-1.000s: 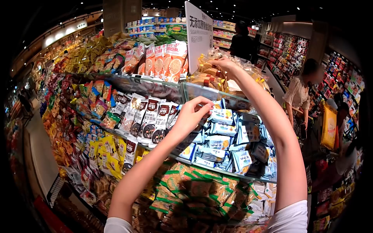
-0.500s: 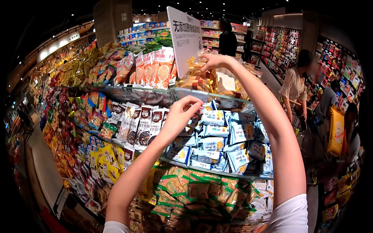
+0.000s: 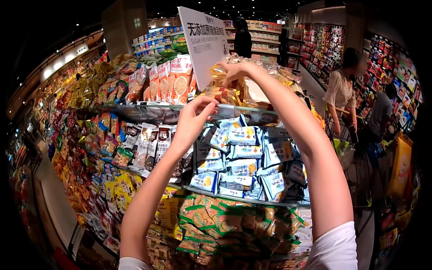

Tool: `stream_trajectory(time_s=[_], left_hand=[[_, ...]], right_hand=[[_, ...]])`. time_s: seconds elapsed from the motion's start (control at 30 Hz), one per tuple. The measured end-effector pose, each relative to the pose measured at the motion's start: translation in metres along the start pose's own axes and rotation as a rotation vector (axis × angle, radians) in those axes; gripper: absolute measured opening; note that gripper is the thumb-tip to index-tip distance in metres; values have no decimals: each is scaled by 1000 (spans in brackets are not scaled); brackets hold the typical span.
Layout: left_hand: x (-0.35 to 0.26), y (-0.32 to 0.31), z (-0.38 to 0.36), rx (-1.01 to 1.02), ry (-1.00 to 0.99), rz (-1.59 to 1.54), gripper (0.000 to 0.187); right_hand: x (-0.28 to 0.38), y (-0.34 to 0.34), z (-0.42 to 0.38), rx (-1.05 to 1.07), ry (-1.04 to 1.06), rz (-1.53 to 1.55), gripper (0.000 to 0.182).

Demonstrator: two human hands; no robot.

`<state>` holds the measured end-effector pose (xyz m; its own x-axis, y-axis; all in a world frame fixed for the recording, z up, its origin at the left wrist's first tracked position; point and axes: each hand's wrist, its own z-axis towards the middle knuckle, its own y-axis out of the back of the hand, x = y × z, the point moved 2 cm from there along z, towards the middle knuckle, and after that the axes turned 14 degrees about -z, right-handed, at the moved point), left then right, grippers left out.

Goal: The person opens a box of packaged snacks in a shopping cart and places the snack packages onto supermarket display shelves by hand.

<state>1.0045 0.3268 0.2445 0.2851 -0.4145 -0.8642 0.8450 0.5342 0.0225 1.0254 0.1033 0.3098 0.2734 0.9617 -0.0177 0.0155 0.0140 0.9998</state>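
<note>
My right hand [image 3: 237, 72] reaches into the upper bin, its fingers spread over clear-and-yellow snack packs [image 3: 225, 95] beside the white sign [image 3: 202, 45]. Its fingertips are right at the packs. Lower and to the left, my left hand [image 3: 194, 116] is loosely curled with a gap between thumb and fingers, and nothing shows in it. Its fingertips are by the glass edge [image 3: 238, 109] of the upper bin. Just below it lie small blue-and-white wrapped packs [image 3: 243, 135], several of them piled in the middle bin.
Orange-and-white bags [image 3: 181, 80] stand left of the sign. Dark-and-white pouches [image 3: 163, 139] are left of my left forearm. Green-edged packs [image 3: 225, 220] fill the lowest bin. On the right a person [image 3: 342, 92] stands by a cart, with a yellow bag [image 3: 399, 166] nearby.
My left hand has moved left and up from above the blue-and-white packs to the glass edge. My right hand stays over the upper packs. The view has shifted slightly.
</note>
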Motion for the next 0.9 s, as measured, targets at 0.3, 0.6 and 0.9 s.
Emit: stream_trajectory(time_s=[0.3,0.6,0.9], left_hand=[[-15,11,20,-43,-195,230,17],[5,-18,118,58,-400,848,32],[21,4,152,107,-40,1045,43]], right_hand=[[-73,43,-58,-314,-219,494,62],[-62,17,-71,-266,-194,540,48],[-19,17,-17,-66,67,210,99]])
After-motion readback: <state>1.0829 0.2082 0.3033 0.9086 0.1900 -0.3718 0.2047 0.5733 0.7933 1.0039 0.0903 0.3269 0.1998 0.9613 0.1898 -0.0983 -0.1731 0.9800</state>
